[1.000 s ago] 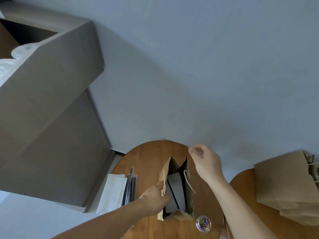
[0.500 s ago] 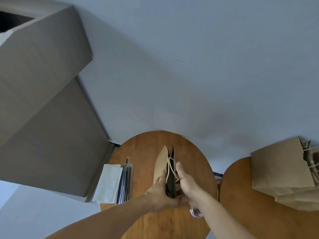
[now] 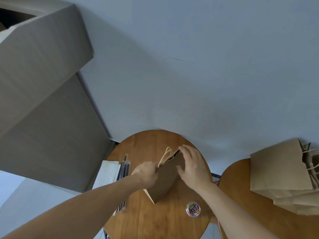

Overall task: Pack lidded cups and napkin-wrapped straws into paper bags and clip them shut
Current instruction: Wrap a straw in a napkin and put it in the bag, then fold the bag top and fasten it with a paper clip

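Head view shows the bag (image 3: 165, 180) tilted on the round table (image 3: 151, 221), the left hand (image 3: 146, 173) gripping its top edge, the right hand (image 3: 193, 168) pressing spread, straight fingers (image 3: 187, 152) against its side.

Landmark: paper bag (image 3: 165, 180), tilted, mid-table (image 3: 151, 140).
Left of bag: straws (image 3: 125, 168) and napkins (image 3: 107, 175) line the rim, left arm (image 3: 86, 204) crossing above them; blocked.
Near right of bag: paper-clip tub (image 3: 193, 209), with a strip of bare wood between.
Beyond bag: bare wood to the far rim.
Far right of bag: second table (image 3: 241, 195) carrying stacked paper bags (image 3: 279, 171).
Far left: tall cardboard box (image 3: 43, 83).
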Action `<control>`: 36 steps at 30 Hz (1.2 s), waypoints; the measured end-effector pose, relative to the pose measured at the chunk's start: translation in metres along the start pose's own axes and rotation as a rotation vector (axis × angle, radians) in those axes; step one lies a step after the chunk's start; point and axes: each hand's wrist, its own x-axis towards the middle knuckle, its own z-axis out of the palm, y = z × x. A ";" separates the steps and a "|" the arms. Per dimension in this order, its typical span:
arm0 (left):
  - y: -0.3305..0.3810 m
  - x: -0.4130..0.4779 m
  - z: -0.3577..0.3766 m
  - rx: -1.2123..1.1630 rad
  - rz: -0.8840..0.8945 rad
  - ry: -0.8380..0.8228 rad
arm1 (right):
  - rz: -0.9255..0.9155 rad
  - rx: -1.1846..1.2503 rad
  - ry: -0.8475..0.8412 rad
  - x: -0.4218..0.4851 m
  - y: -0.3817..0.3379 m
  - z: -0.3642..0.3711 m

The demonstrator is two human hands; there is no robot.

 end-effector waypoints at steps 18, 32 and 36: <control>0.000 0.017 -0.014 0.043 0.087 0.217 | 0.004 0.184 0.029 -0.001 0.029 0.007; -0.005 0.035 -0.003 -0.092 0.293 0.425 | 0.819 -0.001 -0.640 -0.081 0.111 0.113; -0.003 0.035 -0.001 -0.161 0.314 0.482 | 0.903 -0.048 -0.613 -0.087 0.108 0.130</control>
